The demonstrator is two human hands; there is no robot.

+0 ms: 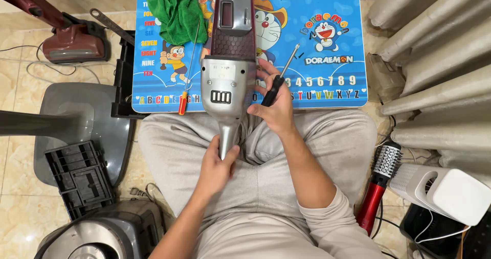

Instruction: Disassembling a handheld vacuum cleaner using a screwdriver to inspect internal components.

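Your left hand (217,164) wraps its fingers around the narrow nozzle of the silver handheld vacuum (228,70), which lies across the blue lap table (327,59) and your lap. Your right hand (276,108) steadies the vacuum's side, fingers curled, pinching a black-handled screwdriver (280,77) pointing away from you.

Two screwdrivers (279,82), one green cloth (177,11)
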